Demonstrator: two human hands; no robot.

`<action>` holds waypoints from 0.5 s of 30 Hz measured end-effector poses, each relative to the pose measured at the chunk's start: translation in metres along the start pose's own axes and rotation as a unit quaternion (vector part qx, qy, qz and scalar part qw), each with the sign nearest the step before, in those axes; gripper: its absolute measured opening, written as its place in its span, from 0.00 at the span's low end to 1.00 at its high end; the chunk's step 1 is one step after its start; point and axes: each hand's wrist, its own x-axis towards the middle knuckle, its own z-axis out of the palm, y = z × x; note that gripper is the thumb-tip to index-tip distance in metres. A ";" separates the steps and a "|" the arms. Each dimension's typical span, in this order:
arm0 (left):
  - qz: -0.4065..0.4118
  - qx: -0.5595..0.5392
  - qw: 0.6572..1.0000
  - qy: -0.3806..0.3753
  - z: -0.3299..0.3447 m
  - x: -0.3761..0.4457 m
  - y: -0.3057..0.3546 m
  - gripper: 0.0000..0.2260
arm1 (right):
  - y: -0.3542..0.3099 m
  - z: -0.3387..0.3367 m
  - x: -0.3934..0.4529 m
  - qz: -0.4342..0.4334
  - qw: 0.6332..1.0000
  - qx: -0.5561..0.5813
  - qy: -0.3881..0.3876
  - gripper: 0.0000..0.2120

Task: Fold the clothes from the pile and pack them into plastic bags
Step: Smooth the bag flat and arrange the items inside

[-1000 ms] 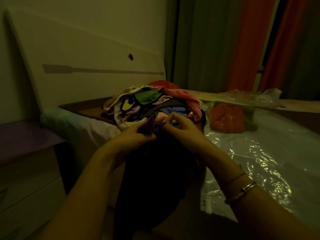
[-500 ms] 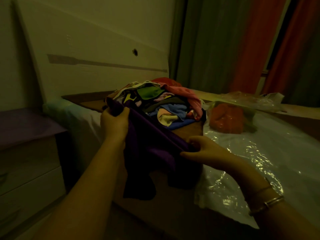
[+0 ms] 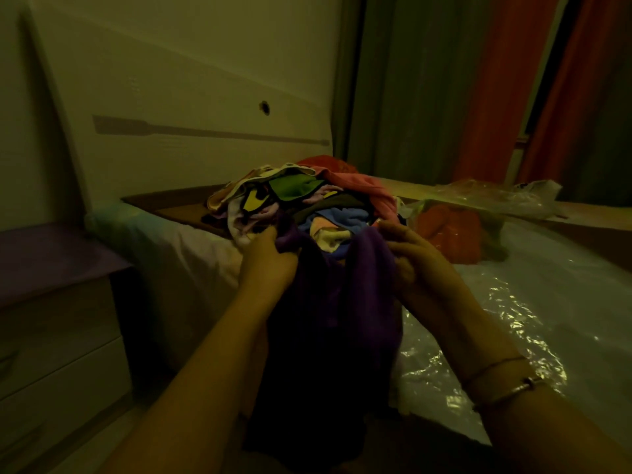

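— Clothes: status?
— I see one purple garment [image 3: 328,302] pinched by both hands, left hand [image 3: 270,258] and right hand [image 3: 417,261], before one pile [image 3: 307,203]; its lower part is lost in shadow (dim). Two plastic bags: flat bag [image 3: 533,302], filled bag [image 3: 455,234].

A pale headboard [image 3: 191,107] leans up behind the bed [image 3: 178,248], with a long dark stripe [image 3: 208,131] across it and a small round hole [image 3: 264,107] above the stripe's right end. At the left stands a chest of drawers [image 3: 58,340] with a purple top, close against the bed's side. The bed's near corner is covered in a light sheet, with a brown surface further back. Behind the bed, grey curtains [image 3: 410,87] hang beside orange-red curtains [image 3: 502,90]. The room is dim, and finer detail is hard to make out.
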 end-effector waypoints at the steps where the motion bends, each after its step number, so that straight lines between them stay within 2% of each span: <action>1: -0.012 -0.063 0.998 -0.023 0.001 -0.004 0.004 0.12 | 0.001 0.002 0.000 -0.003 1.000 0.020 -0.023 0.19; 4: -0.060 -0.233 0.965 -0.109 0.007 -0.016 0.016 0.05 | 0.007 0.011 0.001 -0.033 0.997 0.029 -0.056 0.23; 7: -0.100 -0.323 0.928 -0.161 0.014 -0.022 0.020 0.05 | 0.017 0.014 0.003 -0.103 0.989 -0.100 -0.043 0.25; 9: -0.118 -0.340 0.918 -0.164 0.017 -0.022 0.021 0.07 | 0.021 0.016 0.003 -0.146 0.970 -0.192 -0.044 0.22; 11: -0.128 -0.328 0.921 -0.166 0.016 -0.021 0.021 0.13 | 0.023 0.019 0.002 -0.178 0.946 -0.267 -0.047 0.17; 15: -0.135 -0.328 0.909 -0.219 0.009 -0.022 0.024 0.10 | 0.026 0.020 0.001 -0.220 0.896 -0.386 -0.001 0.11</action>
